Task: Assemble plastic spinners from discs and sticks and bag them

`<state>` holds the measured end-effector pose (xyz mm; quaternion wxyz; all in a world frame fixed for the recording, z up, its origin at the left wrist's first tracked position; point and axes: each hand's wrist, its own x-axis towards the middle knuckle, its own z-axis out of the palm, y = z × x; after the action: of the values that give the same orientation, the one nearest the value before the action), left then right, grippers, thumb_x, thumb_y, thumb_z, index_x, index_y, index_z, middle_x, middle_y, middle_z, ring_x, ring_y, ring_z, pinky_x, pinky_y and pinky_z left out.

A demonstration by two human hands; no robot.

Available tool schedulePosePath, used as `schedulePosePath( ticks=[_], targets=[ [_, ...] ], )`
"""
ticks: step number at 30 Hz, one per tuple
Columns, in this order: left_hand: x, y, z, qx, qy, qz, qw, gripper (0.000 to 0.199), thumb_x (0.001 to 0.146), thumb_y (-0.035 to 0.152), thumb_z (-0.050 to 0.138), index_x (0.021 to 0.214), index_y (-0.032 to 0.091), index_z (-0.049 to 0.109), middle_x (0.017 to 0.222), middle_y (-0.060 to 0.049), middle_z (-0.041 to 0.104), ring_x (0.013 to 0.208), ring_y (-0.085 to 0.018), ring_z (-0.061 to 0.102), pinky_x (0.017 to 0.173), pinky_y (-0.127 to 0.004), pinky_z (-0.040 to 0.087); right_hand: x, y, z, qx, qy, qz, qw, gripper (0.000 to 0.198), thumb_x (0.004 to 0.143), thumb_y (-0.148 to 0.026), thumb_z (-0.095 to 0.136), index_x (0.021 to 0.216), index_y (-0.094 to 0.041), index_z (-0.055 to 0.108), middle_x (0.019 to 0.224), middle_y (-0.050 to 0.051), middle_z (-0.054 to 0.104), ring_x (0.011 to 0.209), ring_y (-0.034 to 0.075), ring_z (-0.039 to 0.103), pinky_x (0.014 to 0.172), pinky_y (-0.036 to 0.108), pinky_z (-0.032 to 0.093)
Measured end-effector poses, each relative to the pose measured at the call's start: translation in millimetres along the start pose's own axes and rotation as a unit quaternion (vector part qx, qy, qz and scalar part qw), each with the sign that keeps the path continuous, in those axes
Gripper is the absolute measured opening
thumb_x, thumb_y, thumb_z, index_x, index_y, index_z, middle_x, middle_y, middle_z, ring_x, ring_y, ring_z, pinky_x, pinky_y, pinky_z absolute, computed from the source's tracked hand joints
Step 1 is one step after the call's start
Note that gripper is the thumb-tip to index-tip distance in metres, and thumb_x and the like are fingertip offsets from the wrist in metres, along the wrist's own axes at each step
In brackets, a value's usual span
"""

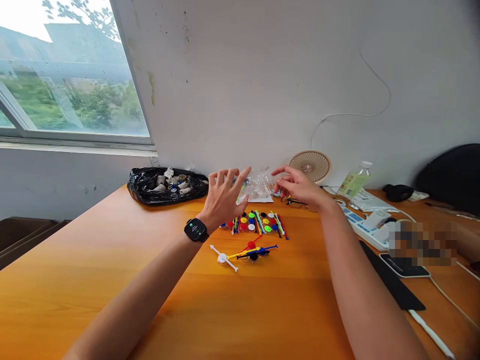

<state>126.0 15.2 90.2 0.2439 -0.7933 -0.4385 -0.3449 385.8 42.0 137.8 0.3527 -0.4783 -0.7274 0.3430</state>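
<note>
My left hand [226, 196], with a black smartwatch [196, 230] on the wrist, is raised over the table with its fingers spread and nothing in it. Level with it, my right hand [300, 188] hangs empty, its fingers apart and loosely bent. Below and between them lie rows of coloured round pieces [251, 227] and bundles of coloured arrow pointers [258, 223]. Nearer to me sits a white arrow spinner [222, 258] on a clear base. Red, yellow, blue and black spinners [252, 245] crowd beside it, arrows overlapping. Behind the rows is a crumpled clear plastic bag [260, 184], partly hidden by my left hand.
A black plastic bag [144, 192] holding scraps lies at the back left. Eyeglasses [295, 203], a round fan [309, 167], a bottle [354, 182], a power strip [362, 227] and a phone [403, 266] are on the right. Another person's arm [467, 243] reaches in there.
</note>
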Motion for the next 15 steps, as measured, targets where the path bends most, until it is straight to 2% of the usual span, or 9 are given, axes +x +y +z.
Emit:
schedulePosePath(
  ticks=[3,6,8,11,15],
  targets=[
    [-0.7,0.1,0.7,-0.003,-0.007,0.0,1.0,0.072,0.093,0.038,0.06,0.16,0.023,0.036,0.137,-0.014,0.056,0.118,-0.035,0.047,0.103,-0.052,0.035,4.8,13.5,0.6,-0.123,-0.124,0.039,0.984,0.023,0.09,-0.039,0.065,0.1,-0.019,0.065,0.089,0.006,0.073,0.075,0.018,0.064,0.066,0.027,0.047],
    [-1.3,0.7,0.5,-0.005,-0.013,0.0,1.0,0.072,0.093,0.037,0.06,0.159,0.023,0.037,0.137,-0.014,0.056,0.118,-0.035,0.047,0.102,-0.053,0.035,8.2,17.6,12.2,-0.222,-0.275,0.055,0.934,0.026,0.084,-0.039,0.072,0.098,-0.018,0.072,0.097,0.008,0.076,0.086,0.022,0.068,0.071,0.028,0.05],
    [-1.5,1.1,0.1,-0.004,-0.017,0.002,1.0,0.072,0.093,0.036,0.06,0.159,0.022,0.037,0.137,-0.014,0.056,0.118,-0.035,0.047,0.102,-0.053,0.036,10.5,16.7,24.8,-0.245,-0.344,0.055,0.905,0.03,0.081,-0.041,0.074,0.101,-0.019,0.075,0.099,0.007,0.077,0.089,0.022,0.069,0.072,0.028,0.05],
    [-1.7,1.4,0.1,-0.005,-0.022,0.005,1.0,0.071,0.092,0.034,0.06,0.159,0.022,0.038,0.137,-0.014,0.056,0.118,-0.035,0.047,0.101,-0.053,0.036,13.8,14.9,44.5,-0.264,-0.398,0.044,0.878,0.031,0.079,-0.039,0.076,0.103,-0.019,0.078,0.099,0.005,0.077,0.09,0.021,0.069,0.072,0.025,0.048],
    [-2.0,1.8,1.0,-0.004,-0.026,0.003,1.0,0.071,0.092,0.034,0.06,0.159,0.023,0.039,0.137,-0.014,0.056,0.119,-0.036,0.047,0.101,-0.053,0.036,16.2,17.5,62.9,-0.283,-0.424,0.064,0.858,0.028,0.076,-0.03,0.077,0.101,-0.019,0.077,0.094,0.002,0.075,0.085,0.018,0.066,0.07,0.024,0.045]
  ],
)
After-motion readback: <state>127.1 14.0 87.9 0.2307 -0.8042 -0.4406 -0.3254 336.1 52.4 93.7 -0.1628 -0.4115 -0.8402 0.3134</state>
